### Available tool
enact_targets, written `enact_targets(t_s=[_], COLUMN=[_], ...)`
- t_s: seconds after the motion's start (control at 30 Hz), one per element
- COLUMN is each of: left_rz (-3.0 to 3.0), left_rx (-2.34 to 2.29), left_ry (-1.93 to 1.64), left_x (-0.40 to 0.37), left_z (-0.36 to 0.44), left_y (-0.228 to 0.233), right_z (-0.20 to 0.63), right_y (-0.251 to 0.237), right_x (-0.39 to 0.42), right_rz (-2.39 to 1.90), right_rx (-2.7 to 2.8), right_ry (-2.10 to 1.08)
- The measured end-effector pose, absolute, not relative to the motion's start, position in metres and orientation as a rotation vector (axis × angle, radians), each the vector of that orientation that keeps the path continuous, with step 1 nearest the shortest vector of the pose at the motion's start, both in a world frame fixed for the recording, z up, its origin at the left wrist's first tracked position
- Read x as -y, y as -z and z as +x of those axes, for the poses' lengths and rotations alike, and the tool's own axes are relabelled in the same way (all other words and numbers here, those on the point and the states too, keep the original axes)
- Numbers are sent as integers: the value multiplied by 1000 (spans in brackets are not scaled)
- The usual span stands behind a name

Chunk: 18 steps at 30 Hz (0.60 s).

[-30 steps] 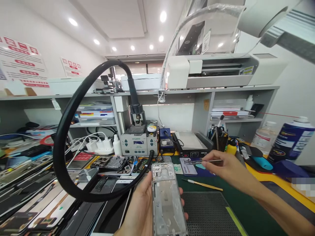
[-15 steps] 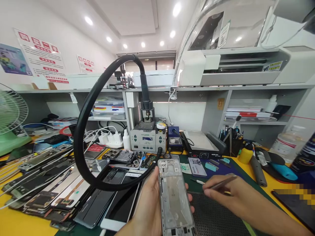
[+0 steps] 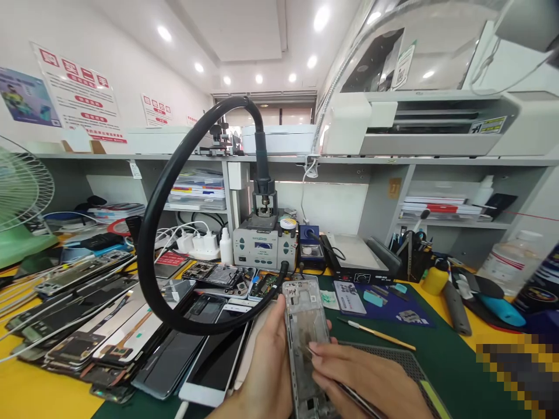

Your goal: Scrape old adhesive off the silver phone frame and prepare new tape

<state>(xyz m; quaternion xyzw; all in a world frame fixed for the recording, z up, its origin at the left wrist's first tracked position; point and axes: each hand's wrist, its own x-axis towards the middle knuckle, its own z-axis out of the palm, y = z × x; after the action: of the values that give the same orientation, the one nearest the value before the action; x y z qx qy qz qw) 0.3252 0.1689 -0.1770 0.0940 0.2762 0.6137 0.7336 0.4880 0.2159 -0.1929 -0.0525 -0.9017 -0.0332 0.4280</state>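
My left hand [image 3: 262, 366] grips a silver phone frame [image 3: 305, 326] by its left edge, holding it upright over the green mat [image 3: 441, 372]. My right hand [image 3: 371, 381] lies across the lower part of the frame, fingers closed on thin metal tweezers [image 3: 349, 393] whose tip touches the frame's inner face. A yellow-handled tool [image 3: 378, 333] lies on the mat just right of the frame.
A thick black hose [image 3: 157, 233] loops from the rework station [image 3: 262, 247] in front of me. Several phones and screens [image 3: 109, 331] are piled on the left beside a green fan [image 3: 20, 198]. Bottles [image 3: 506, 259], tool holder [image 3: 410, 256] and hot plate [image 3: 358, 253] stand to the right.
My right hand with the tweezers came back from the blue pad at the far right and down onto the phone frame. The view shifted left, bringing the fan into sight.
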Motion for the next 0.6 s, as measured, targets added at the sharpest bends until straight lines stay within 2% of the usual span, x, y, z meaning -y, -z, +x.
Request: enact_targets(t_s=[0.3, 0.6], left_rz=[278, 293], left_rx=[-603, -777], left_ry=[-1345, -1311], left_x=[-168, -167], left_z=[327, 327], left_y=[182, 175], right_z=[484, 482], right_y=[195, 195], right_x=[-203, -203], right_rz=[-196, -179], right_rx=[2197, 2150], right_ry=[-3, 79])
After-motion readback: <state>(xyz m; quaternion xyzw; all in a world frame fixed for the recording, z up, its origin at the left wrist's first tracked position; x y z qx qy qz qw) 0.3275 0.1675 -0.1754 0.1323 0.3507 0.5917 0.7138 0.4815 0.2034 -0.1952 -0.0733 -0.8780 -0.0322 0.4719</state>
